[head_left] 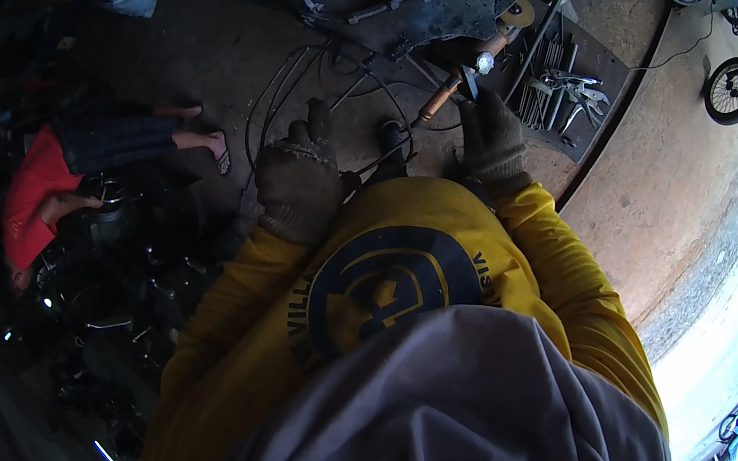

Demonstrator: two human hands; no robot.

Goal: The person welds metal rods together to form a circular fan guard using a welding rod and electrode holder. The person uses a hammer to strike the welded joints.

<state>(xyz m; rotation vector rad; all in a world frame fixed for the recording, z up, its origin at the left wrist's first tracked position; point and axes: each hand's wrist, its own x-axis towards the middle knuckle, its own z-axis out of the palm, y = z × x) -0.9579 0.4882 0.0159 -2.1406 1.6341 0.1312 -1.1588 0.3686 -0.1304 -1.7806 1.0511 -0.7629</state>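
Note:
My left hand, in a dirty grey-brown work glove, is at the middle left in front of my body. Its fingers look curled, and a dark narrow shape sticks up past them; whether it is a finger or a held thing is unclear. My right hand, gloved alike, is further forward and closed around the lower end of a flat metal piece. Just left of that piece is an orange-brown power tool, which looks like an angle grinder, with a tan disc at its far end.
A dark metal worktable with curved rods lies ahead. Locking pliers and thin rods lie on a plate at right. Cables loop over the floor. A person in red is at left by dark machine parts. A bicycle wheel stands far right.

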